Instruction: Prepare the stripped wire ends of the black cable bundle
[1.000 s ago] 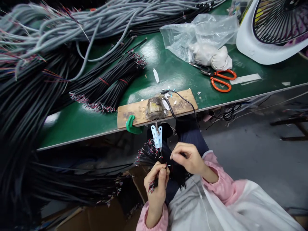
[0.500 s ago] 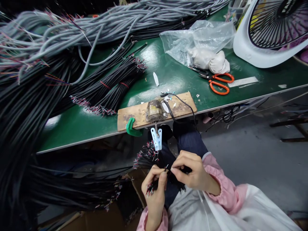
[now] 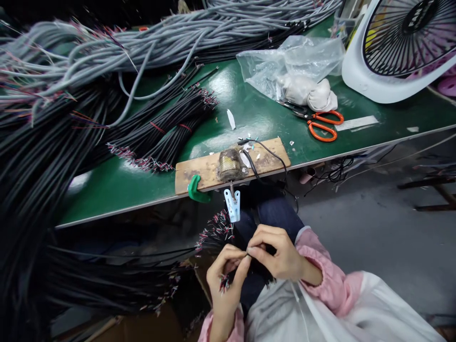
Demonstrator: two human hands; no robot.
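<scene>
My left hand (image 3: 228, 273) is closed in a pinch on the end of a thin black cable, and several red and white wire tips (image 3: 223, 283) poke out under its fingers. Its fingertips meet those of my right hand (image 3: 276, 251), which pinches the same cable end; the very tip is hidden between them. A bunch of black cables (image 3: 217, 232) with stripped red, white and black wire ends lies over my lap, just beyond the left hand. Above it, a light-blue clothes peg (image 3: 232, 205) hangs on the shaft of a small motor (image 3: 229, 165).
A green clamp (image 3: 196, 189) fixes the motor's wooden board (image 3: 192, 172) to the green table (image 3: 156, 192). Grey cables (image 3: 149, 52) and black cable bundles (image 3: 167, 128) cover the left. Orange-handled scissors (image 3: 322, 126), a plastic bag (image 3: 288, 59) and a fan (image 3: 356, 80) stand right.
My right hand has moved left, so its fingertips now touch the left ones at the cable end. The wire tip that showed between the hands is now covered.
</scene>
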